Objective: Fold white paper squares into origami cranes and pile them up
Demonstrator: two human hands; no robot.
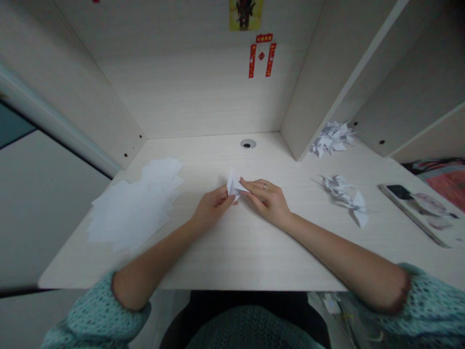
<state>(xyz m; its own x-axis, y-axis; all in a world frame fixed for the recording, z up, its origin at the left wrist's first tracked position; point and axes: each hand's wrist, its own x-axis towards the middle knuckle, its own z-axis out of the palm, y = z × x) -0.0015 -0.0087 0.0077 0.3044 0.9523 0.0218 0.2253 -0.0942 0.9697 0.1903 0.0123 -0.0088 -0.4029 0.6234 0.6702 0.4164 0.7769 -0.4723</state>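
A small folded piece of white paper point(233, 184) stands partly upright on the pale wooden desk point(232, 247), between both hands. My left hand point(211, 206) pinches its lower left side with thumb and fingers closed on it. My right hand point(266, 198), with a ring on one finger, presses its fingertips on the paper's right side. Both forearms reach in from teal knitted sleeves at the bottom.
A loose spread of white paper sheets point(134, 206) lies at the left. Several folded paper figures point(345, 196) lie to the right, with a further heap point(332, 138) in the right alcove. A phone point(417, 208) lies at the far right. A cable hole point(248, 143) is at the back.
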